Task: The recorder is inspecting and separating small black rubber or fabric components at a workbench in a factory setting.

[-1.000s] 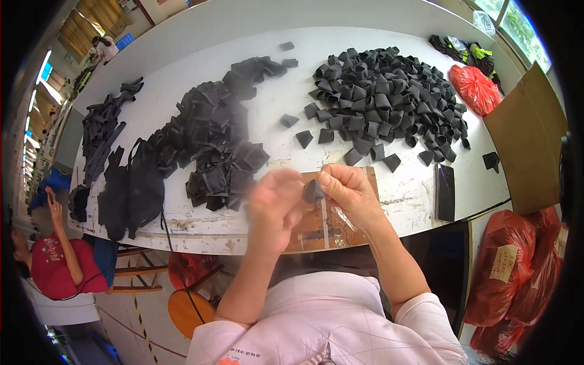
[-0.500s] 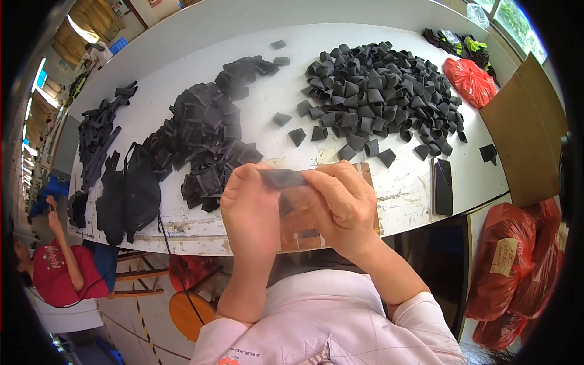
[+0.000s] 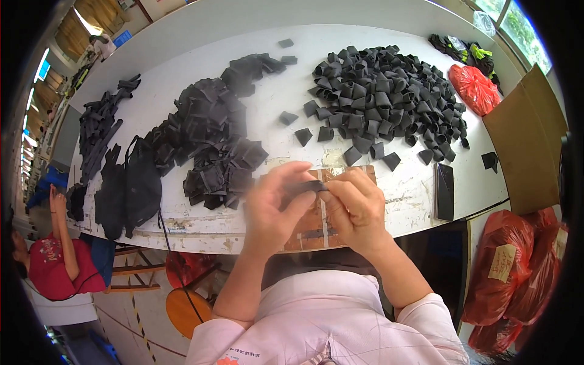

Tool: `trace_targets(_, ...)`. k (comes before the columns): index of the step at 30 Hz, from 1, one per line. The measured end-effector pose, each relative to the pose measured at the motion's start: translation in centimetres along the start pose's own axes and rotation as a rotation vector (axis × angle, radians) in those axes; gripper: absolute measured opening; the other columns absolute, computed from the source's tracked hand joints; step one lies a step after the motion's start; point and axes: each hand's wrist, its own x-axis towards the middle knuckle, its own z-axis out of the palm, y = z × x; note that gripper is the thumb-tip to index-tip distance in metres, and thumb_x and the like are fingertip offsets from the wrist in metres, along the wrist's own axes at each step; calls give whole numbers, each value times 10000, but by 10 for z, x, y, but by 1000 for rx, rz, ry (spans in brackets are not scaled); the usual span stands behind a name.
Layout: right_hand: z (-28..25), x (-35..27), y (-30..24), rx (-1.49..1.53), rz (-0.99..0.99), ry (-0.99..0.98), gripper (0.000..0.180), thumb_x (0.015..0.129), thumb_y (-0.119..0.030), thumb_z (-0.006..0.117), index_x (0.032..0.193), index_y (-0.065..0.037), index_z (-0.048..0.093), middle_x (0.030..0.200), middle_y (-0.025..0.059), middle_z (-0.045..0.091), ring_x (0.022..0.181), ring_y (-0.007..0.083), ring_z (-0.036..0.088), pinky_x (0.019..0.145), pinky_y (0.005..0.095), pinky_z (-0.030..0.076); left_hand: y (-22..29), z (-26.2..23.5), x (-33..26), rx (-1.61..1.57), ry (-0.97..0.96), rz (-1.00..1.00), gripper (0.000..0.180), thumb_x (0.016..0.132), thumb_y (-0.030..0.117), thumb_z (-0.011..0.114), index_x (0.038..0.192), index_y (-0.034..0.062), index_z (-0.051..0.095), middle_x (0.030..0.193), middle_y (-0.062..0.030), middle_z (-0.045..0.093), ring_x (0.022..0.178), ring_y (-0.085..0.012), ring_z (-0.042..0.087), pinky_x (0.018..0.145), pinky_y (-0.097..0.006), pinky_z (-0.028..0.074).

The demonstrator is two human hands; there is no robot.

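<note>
My left hand [image 3: 272, 207] and my right hand [image 3: 356, 207] meet over the near edge of the white table [image 3: 292, 97], and both are pinched shut on one small black fabric piece [image 3: 306, 187] stretched between my fingertips; the left looks a little blurred. Right under my hands lies a brown wooden board [image 3: 316, 225] on the table edge. At about 1 o'clock from my hands sits a big heap of folded black pieces [image 3: 386, 91], with a few strays scattered just beside it. At about 10 o'clock there is a looser pile of flat black pieces [image 3: 213, 140], and further out at 9 o'clock some larger black cloth [image 3: 125, 188] hangs over the table edge. A dark phone [image 3: 444, 191] lies at 3 o'clock, near a sheet of cardboard [image 3: 529, 146]. Red plastic bags [image 3: 517, 267] sit low at 4 o'clock, off the table. Another person in a red shirt [image 3: 58, 267] is down at 8 o'clock, well apart from me
</note>
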Motion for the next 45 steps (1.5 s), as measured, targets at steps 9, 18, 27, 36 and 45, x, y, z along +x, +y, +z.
trace_targets(9,-35,49,4,824,588,39,244,832,-213,571,766,19,605,627,51,577,564,113,499,494,245,384,-28,-34,-1,408,169,-76,76,796,78,592,812,4,599,644,-24,595,586,-73,546,539,-205,430)
trace_targets(18,14,-56,5,344,841,-412,339,870,-267,514,767,36,627,571,127,589,514,162,558,499,287,439,-116,-32,-49,1262,62,80,176,716,75,626,846,3,531,856,-125,515,780,-302,535,655,-363,445)
trace_targets(27,61,-89,18,484,1020,-402,336,884,-261,504,856,63,591,657,72,607,567,104,564,513,236,462,-113,-40,-49,1008,164,84,196,782,164,616,784,-7,520,751,-125,531,605,-252,527,555,-353,432)
trace_targets(36,53,-93,18,483,1034,-365,266,860,-183,506,838,64,600,618,102,613,566,156,599,554,273,485,-108,-19,3,1455,80,-303,320,735,279,559,698,-38,560,621,-210,592,584,-358,599,536,-431,479)
trace_targets(45,45,-88,14,465,947,-481,241,871,-167,504,826,54,589,647,55,597,590,91,554,550,224,472,-111,-59,-6,597,120,-550,128,706,98,616,739,-26,613,636,-107,621,510,-147,575,492,-253,452)
